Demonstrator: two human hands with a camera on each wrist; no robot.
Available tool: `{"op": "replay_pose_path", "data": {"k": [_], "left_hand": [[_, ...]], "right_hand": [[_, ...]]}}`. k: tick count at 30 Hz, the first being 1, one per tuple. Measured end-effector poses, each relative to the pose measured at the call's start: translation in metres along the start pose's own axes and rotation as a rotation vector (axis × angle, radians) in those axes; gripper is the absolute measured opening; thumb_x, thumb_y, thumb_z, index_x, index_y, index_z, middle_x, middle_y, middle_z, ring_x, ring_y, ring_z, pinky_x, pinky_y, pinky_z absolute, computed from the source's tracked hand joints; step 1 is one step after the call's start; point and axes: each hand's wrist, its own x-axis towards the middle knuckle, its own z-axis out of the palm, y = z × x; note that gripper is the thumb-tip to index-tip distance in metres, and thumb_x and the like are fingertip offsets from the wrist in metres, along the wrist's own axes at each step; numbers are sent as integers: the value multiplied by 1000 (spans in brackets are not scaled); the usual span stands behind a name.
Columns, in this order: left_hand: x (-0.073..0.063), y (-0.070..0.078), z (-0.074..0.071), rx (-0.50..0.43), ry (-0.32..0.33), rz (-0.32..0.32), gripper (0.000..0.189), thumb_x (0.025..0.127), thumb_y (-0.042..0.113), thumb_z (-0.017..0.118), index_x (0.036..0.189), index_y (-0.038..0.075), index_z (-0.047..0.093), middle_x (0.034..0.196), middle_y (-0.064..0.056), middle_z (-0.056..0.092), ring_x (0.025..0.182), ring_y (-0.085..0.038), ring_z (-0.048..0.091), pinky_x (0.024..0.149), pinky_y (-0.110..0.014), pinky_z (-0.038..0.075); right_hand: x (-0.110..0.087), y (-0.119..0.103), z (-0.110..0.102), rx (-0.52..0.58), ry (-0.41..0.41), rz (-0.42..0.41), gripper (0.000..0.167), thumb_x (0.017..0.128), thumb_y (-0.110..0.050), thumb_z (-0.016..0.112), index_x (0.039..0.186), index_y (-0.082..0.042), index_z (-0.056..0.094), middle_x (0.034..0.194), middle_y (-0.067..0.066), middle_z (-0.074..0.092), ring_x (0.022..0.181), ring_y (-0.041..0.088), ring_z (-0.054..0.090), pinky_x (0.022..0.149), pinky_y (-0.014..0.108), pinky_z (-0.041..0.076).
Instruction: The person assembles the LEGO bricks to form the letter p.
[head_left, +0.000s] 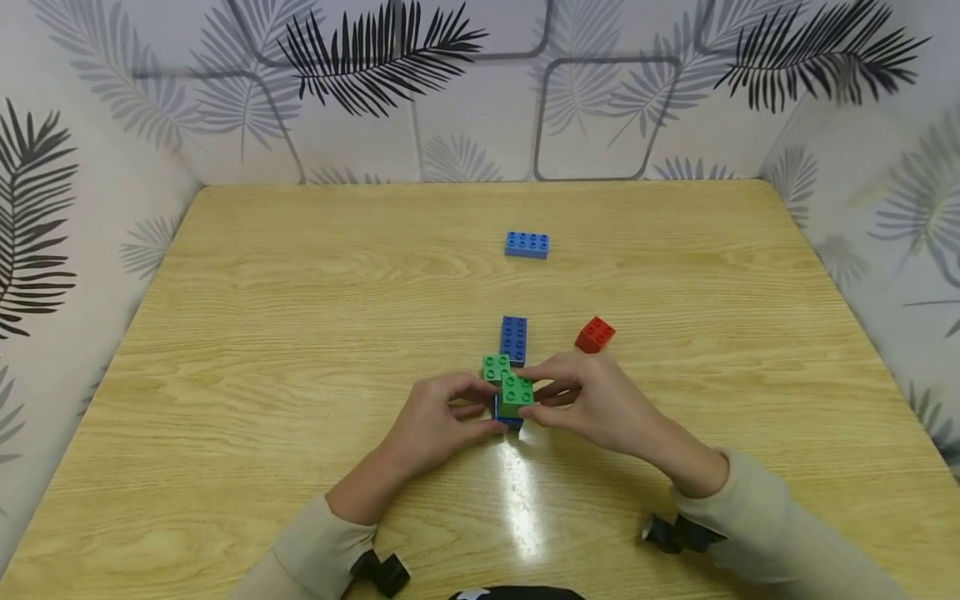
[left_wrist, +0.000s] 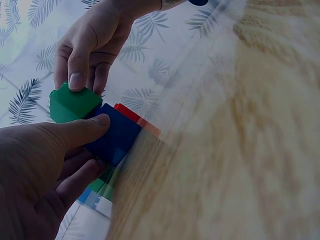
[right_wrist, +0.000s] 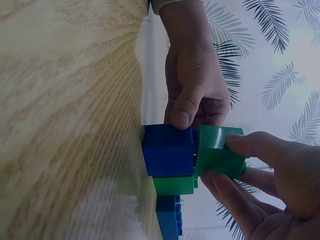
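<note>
My left hand (head_left: 438, 421) grips a dark blue brick (right_wrist: 167, 150) that stands on the table, its thumb along one side. Over that brick, my right hand (head_left: 596, 400) pinches a green brick (head_left: 517, 392) between thumb and fingers. In the right wrist view the blue studs show in a narrow gap between the two bricks; whether they touch, I cannot tell. Just behind them is a second green brick (head_left: 493, 367), partly covered in the head view. Beyond it lies another dark blue brick (head_left: 513, 337), longer, with its studs up.
A red brick (head_left: 596, 334) lies on the table beyond my right hand. Farther back is a lighter blue brick (head_left: 527, 244). The wooden table (head_left: 315, 275) ends at a wall covering (head_left: 465, 125) printed with leaves.
</note>
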Motion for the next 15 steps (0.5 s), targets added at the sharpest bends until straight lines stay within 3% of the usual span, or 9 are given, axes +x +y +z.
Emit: {"op": "replay_pose_path", "data": {"k": [15], "left_hand": [[0,-2,1,-16,2,11,37,76,0,85,110,0,70,112,-14,71,106,-27,71,88,-21,61]], "right_hand": [[-3,-6,2,-67,-8,-21,43,86,-8,78,128,-7,68,110,10,71,90,17,74,76,20,64]]}}
